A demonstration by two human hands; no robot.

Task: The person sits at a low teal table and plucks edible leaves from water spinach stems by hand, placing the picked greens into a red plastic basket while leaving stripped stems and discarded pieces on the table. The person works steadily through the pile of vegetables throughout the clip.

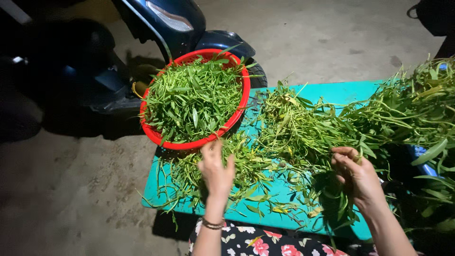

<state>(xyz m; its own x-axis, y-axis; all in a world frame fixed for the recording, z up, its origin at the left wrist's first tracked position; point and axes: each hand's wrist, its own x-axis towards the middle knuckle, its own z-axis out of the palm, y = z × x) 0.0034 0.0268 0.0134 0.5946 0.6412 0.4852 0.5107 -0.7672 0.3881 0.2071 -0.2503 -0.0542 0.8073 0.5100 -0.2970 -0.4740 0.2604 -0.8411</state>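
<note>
Hands first. My left hand (pixel 216 169) rests palm-down with fingers loosely spread on a heap of leafy green stems (pixel 289 137), just below the rim of a red basket (pixel 156 135); I cannot tell whether any stem is pinched beneath the palm, which hides whatever is under it. A thin bracelet (pixel 212 224) sits on that wrist. My right hand (pixel 356 176) is curled, fingertips drawn together around a few thin stems at the right part of the heap; the actual contact is masked by leaves, so I log it as a narrow pinch on stems.

The stems lie spread across a turquoise table (pixel 265 208), trailing over its near edge. To the right a larger untrimmed bundle (pixel 417 104) runs out of view, its far end cut off; beneath it something blue (pixel 422 159) shows, too covered to identify.

The red basket overhangs the table's far left corner, heaped with picked green leaves (pixel 192 99). Behind it stands a dark blue scooter (pixel 185 23), mostly lost in shadow; only the front panel and part of a wheel read clearly. Concrete ground (pixel 332 33) surrounds everything. A floral garment (pixel 265 244) appears at the bottom edge, cropped.
</note>
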